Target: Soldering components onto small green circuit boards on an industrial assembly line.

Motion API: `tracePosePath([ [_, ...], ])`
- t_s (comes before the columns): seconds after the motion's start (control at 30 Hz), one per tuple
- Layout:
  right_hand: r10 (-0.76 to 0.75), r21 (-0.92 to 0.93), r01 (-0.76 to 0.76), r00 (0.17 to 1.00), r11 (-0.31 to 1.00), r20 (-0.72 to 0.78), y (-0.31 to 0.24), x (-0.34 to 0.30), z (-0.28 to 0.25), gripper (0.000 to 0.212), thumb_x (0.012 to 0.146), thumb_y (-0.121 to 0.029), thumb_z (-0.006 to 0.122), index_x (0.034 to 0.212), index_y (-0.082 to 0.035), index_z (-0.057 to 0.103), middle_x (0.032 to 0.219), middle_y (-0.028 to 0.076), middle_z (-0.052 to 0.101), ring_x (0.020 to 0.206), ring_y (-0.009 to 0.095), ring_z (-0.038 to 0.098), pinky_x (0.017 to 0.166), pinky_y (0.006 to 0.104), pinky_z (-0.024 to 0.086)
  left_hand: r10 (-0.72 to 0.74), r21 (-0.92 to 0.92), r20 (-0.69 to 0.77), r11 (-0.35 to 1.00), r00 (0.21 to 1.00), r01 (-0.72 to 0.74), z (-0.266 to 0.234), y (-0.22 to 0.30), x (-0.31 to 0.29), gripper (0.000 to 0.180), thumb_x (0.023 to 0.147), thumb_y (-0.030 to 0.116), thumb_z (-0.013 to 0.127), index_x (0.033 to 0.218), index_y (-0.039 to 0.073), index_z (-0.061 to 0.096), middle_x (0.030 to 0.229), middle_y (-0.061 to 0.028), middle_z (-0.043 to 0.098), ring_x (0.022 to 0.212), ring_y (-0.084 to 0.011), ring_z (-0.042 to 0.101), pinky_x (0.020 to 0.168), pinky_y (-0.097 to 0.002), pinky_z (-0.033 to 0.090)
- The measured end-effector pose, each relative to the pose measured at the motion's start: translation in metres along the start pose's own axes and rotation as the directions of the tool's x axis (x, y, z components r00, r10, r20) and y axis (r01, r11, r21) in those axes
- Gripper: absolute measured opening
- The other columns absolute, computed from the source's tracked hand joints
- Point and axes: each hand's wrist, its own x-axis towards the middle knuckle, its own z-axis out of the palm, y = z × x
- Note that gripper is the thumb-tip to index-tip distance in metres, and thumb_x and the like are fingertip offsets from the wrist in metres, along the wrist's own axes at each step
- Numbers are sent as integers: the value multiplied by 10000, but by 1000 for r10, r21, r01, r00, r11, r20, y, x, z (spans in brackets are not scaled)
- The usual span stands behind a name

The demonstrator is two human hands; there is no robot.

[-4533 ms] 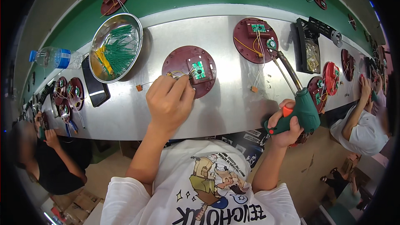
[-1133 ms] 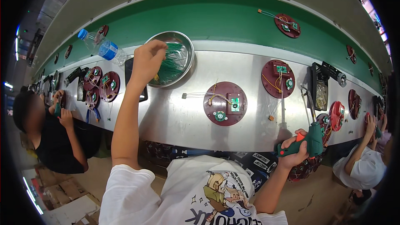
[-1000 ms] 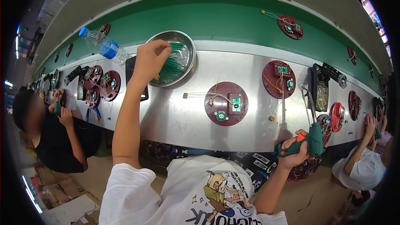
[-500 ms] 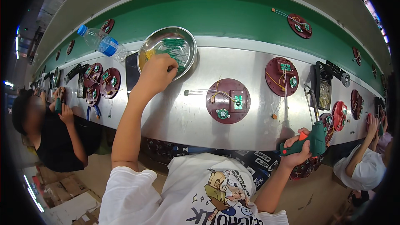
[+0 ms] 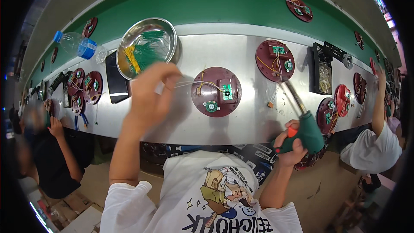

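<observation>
My left hand (image 5: pixel 152 95), smeared by motion, hovers over the metal table at the near edge of a steel bowl (image 5: pixel 171 56); whether it holds anything is hidden. Short green wires (image 5: pixel 151 56) and yellow wires (image 5: pixel 133 60) lie in the bowl. Thin white wires run from beside that hand to a round maroon disc (image 5: pixel 205 88) with a green circuit board (image 5: pixel 227 91), lying in front of me. Wrapped round a green soldering gun (image 5: pixel 309 134) with an orange trigger, my right hand (image 5: pixel 292 149) is closed at the right. The gun's metal tip points up toward another maroon disc (image 5: pixel 274 60).
A plastic bottle (image 5: pixel 82 45) lies left of the bowl, near a dark flat slab (image 5: pixel 115 82). A black tray (image 5: pixel 321 71) stands at the right, beside a red disc (image 5: pixel 343 99). Other people work at the far left and right. More discs rest on the green ledge (image 5: pixel 215 11).
My left hand has come out of the bowl, toward me, beside the middle disc's white wires. The soldering gun has tilted further left, its tip nearer the right disc. The view has shifted right.
</observation>
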Motion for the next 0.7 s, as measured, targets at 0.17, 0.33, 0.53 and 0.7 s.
tracePosePath([
  [0.17, 49, -239, 4, 976, 971, 213, 9, -24, 14, 523, 834, -292, 764, 1170, 69, 589, 964, 135, 649, 557, 148, 598, 516, 262, 466, -57, -159, 66, 985, 996, 67, 66, 18, -28, 160, 823, -61, 629, 972, -5, 621, 790, -146, 583, 675, -307, 575, 613, -392, 475],
  [0.33, 214, -379, -118, 952, 918, 221, 1, -23, 17, 577, 838, -479, 735, 1093, 33, 662, 957, 109, 652, 526, 159, 598, 529, 274, 426, -106, -79, -76, 992, 991, 100, 90, 18, -40, 143, 802, -67, 662, 939, -26, 650, 757, -124, 586, 601, -274, 564, 534, -357, 452],
  [0.53, 162, -396, -60, 960, 916, 229, 6, -24, 19, 579, 830, -495, 734, 1056, 35, 675, 909, 92, 649, 520, 140, 588, 552, 281, 426, -66, -56, -115, 997, 991, 60, 95, 15, -40, 136, 778, -55, 703, 904, -26, 660, 740, -114, 597, 585, -260, 572, 520, -349, 448],
  [0.7, 246, -355, -166, 950, 920, 193, 6, -25, 18, 602, 814, -507, 751, 1040, 45, 672, 845, 83, 641, 512, 138, 578, 554, 280, 424, -40, -40, -115, 999, 993, 36, 97, 12, -40, 106, 812, -58, 703, 913, -31, 681, 713, -89, 589, 550, -174, 555, 502, -281, 433],
])
